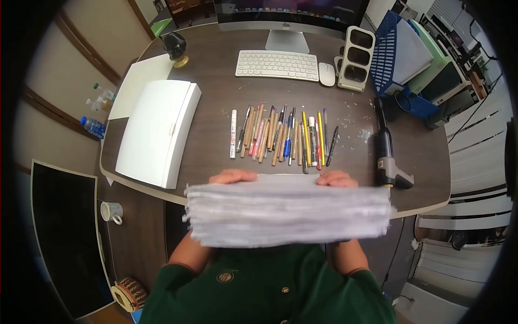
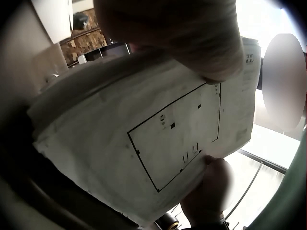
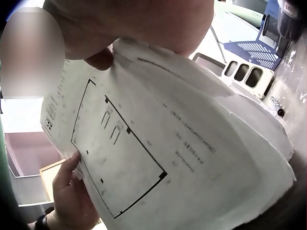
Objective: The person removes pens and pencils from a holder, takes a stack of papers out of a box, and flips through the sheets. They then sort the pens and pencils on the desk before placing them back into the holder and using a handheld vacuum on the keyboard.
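A thick stack of paper sheets (image 1: 288,213) is held up over the desk's front edge, close before the chest. My left hand (image 1: 233,175) grips it from the left, fingers over its far side. On the right, my right hand (image 1: 336,179) holds it the same way. The wrist views show a thumb of each hand pressing on the printed face of the stack (image 2: 105,139), which carries a black-line floor-plan-like drawing and small text. Its sheet edges look wavy and uneven. Beyond it lies a row of pens and pencils (image 1: 287,135).
A white box file (image 1: 151,132) lies at the desk's left. Toward the back are a keyboard (image 1: 278,65), mouse (image 1: 326,74) and a holder with three openings (image 1: 356,58). A handheld vacuum-like tool (image 1: 386,156) lies at right, near a blue file rack (image 1: 388,54).
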A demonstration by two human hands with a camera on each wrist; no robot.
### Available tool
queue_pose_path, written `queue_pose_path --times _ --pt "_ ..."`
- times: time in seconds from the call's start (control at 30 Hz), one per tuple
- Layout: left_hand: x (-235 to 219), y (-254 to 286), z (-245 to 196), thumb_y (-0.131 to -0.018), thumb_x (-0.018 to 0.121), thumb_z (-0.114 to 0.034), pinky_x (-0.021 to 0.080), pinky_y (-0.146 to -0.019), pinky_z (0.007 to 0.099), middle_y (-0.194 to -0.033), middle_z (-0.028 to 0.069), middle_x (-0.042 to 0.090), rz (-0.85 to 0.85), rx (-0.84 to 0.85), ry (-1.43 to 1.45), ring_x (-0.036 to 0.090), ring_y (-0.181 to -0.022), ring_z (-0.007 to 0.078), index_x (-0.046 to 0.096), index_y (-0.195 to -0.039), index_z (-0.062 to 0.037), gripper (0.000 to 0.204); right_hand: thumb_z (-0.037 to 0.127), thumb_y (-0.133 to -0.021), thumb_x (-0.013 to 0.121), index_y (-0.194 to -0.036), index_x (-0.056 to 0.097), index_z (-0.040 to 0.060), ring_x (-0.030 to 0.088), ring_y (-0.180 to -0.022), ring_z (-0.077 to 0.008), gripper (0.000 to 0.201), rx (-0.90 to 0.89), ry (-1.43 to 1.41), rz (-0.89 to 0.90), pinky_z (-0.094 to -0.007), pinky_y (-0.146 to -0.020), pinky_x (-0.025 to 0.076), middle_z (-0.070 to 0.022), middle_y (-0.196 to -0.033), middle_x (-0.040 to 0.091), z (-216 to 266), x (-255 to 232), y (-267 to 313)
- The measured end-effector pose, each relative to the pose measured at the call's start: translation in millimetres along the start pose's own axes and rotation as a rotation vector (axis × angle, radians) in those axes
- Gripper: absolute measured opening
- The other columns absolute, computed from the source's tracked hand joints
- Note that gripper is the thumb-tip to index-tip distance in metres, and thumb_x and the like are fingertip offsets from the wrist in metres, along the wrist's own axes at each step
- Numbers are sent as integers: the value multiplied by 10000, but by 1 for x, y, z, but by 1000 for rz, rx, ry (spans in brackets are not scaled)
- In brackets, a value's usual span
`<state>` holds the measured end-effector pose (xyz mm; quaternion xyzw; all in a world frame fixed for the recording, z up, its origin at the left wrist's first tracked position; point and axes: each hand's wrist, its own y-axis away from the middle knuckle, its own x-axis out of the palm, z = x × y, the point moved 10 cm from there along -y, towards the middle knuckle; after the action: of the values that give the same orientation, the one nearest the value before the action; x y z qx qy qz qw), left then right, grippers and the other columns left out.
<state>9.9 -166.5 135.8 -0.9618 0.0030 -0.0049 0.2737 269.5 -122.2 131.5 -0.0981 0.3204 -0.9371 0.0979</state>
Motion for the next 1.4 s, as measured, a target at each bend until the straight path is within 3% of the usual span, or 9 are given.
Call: queue_pose_path --times 0.37,0.5,0.6,0.63,0.73,0.93,1.13,1.3,1.4 --pt "8 24 -23 -1074 497 -196 566 -914 561 -1103 327 621 93 261 54 671 -1020 449 434 -1208 -15 234 174 -1019 604 -1021 495 45 651 -952 -321 169 -146 43 12 -499 -936 514 -202 -1046 665 41 6 22" --pt "-4 10 10 -1048 537 -145 552 -974 516 -1131 306 640 -32 69 6 670 -1069 415 446 -1270 -15 273 140 -992 648 -1032 490 38 656 -975 -323 192 -114 97 10 -479 -944 524 -212 -1053 665 6 3 17" --pt "-14 -12 36 -1027 557 -105 561 -969 468 -1122 280 663 -16 -439 -197 677 -1076 368 534 -1190 15 204 125 -973 675 -1048 491 31 659 -986 -325 220 -89 110 -38 -450 -949 531 -217 -1061 663 -6 2 8" --pt "-17 -11 28 -1005 569 -71 566 -960 428 -1118 255 681 -219 -104 131 683 -1069 330 614 -1054 44 132 130 -976 672 -1051 491 30 660 -990 -324 220 -78 90 -55 -445 -946 535 -220 -1064 662 -9 2 6" --pt "-28 -4 67 -1020 561 -90 565 -958 446 -1095 254 674 -123 -349 184 679 -1067 339 608 -1097 34 154 144 -989 653 -1061 493 23 662 -996 -321 213 -54 49 -89 -432 -934 547 -226 -1070 659 -14 0 -4" --pt "-8 -56 -4 -1043 561 -177 582 -905 476 -1028 245 657 -50 193 177 687 -988 349 612 -1139 21 226 179 -1023 609 -1103 511 -5 660 -980 -305 224 -270 -46 4 -398 -908 564 -231 -1065 647 3 -8 -50" --pt "-17 -34 49 -1041 581 -224 590 -884 421 -1059 238 656 -11 -143 222 689 -980 327 613 -1108 38 272 244 -1012 643 -1106 532 -12 648 -978 -263 294 -107 -48 -121 -369 -911 559 -213 -1074 634 -11 -3 -59" --pt "-4 -36 19 -1036 593 -225 590 -880 414 -1062 237 660 5 -49 168 690 -979 322 611 -1107 36 271 250 -1021 617 -1177 573 -35 642 -1019 -252 328 0 82 -127 -342 -887 571 -189 -1089 632 -26 -5 -47" --pt "2 -26 9 -1034 599 -225 590 -878 410 -1064 236 662 13 0 139 690 -978 319 610 -1107 35 270 259 -1001 655 -1171 577 -33 689 -997 -280 347 -35 -219 127 -370 -868 596 -229 -1088 669 -29 -3 -58"
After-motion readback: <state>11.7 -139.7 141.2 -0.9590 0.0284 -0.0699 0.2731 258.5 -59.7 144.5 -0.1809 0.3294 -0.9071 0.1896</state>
